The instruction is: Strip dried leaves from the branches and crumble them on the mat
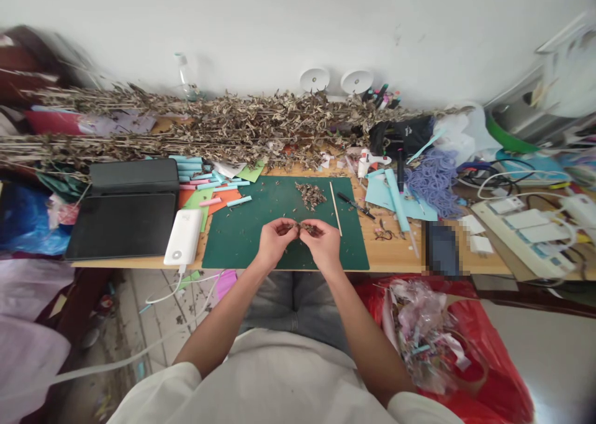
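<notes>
Above the front part of a green cutting mat [242, 238], my left hand [275, 238] and my right hand [323, 241] meet with their fingertips together. Both are closed on bits of dried plant [305, 227], brown and crumbly; the fingers partly cover them. Just beyond my hands lies a small pile of dried brown plant pieces [310, 196], with crumbs scattered over the mat. To the right of the pile are a thin pale stick [335, 208] and a dark pen [355, 205].
Long dried plant stalks [261, 123] stretch along the back of the desk. A black tablet case [125, 219] and white power bank [183, 238] sit left. To the right are a glue gun [370, 161], purple yarn [433, 179] and a power strip [526, 241]. A red bag [493, 349] stands below.
</notes>
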